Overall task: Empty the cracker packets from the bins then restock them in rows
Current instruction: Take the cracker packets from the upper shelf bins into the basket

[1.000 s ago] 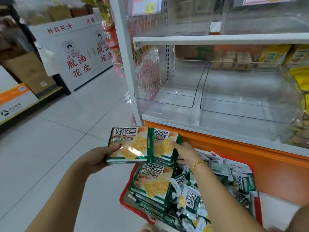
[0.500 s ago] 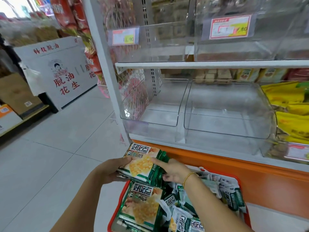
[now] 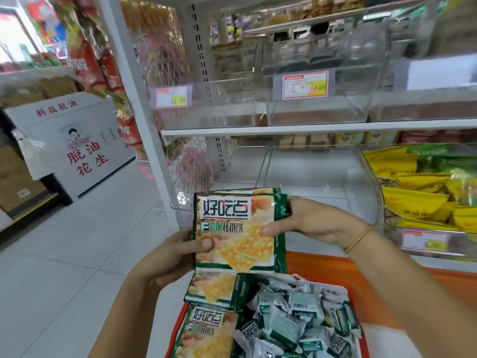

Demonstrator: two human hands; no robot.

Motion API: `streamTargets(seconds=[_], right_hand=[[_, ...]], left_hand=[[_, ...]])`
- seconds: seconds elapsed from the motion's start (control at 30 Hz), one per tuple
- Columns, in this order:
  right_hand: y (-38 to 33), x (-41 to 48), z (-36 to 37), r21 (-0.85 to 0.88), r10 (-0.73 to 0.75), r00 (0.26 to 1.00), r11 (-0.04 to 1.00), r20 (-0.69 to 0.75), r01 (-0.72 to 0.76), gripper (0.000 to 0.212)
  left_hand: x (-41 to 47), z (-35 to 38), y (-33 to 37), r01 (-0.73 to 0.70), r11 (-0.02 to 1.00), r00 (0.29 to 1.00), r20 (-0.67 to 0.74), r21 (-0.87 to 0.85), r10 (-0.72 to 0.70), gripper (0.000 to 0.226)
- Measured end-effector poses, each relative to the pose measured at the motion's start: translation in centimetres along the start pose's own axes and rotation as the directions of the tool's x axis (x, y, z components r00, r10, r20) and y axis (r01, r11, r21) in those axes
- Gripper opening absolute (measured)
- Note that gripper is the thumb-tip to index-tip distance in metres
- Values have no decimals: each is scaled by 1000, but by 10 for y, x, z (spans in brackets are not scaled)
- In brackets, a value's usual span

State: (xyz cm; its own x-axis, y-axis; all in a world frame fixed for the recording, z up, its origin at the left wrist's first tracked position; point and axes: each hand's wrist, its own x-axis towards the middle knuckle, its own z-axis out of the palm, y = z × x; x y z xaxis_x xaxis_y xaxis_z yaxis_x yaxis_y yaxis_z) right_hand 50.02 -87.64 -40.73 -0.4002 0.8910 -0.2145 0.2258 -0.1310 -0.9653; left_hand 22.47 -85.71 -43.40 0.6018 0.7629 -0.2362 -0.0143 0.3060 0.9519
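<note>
Clear bins (image 3: 312,174) stood behind. Left hand (image 3: 175,257) and right hand (image 3: 315,223) gripped opposite edges of the cracker packets (image 3: 235,236), held upright, label toward camera, above the red basket (image 3: 178,329).

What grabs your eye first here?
The stack of green cracker packets at centre frame, gripped by the left hand and right hand. Behind it on the lower shelf sit two see-through bins with no packets in them, next to a bin of yellow packets at right. Below, a red basket is heaped with more green packets.
</note>
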Motion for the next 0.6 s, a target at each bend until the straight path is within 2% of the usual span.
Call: streamTargets(seconds=[0.13, 0.2, 0.27, 0.37, 0.43, 0.5, 0.6], right_hand=[[-46, -63, -36, -232, -133, 987, 967, -95, 108, 67], [-65, -99, -50, -352, -187, 977, 925, -104, 140, 68], [-82, -131, -66, -455, -254, 952, 877, -169, 153, 77], [-111, -174, -92, -567, -405, 878, 798, -255, 203, 104], [-129, -203, -103, -730, -543, 788, 658, -290, 185, 123], [-143, -226, -108, -910, -652, 716, 411, -250, 57, 126], [-155, -239, -109, -996, -682, 727, 25, -76, -81, 117]], left_hand=[[-2, 63, 39, -249, 946, 965, -35, 205, 261, 93], [-3, 95, 55, -327, 861, 920, -76, 388, 384, 98], [-2, 129, 71, -405, 738, 858, -53, 539, 510, 95], [2, 177, 92, -563, 600, 739, 21, 568, 673, 81], [7, 201, 103, -628, 505, 655, 51, 592, 754, 74], [17, 217, 114, -662, 386, 570, 98, 643, 816, 73], [36, 234, 130, -730, 159, 412, 243, 664, 878, 84]])
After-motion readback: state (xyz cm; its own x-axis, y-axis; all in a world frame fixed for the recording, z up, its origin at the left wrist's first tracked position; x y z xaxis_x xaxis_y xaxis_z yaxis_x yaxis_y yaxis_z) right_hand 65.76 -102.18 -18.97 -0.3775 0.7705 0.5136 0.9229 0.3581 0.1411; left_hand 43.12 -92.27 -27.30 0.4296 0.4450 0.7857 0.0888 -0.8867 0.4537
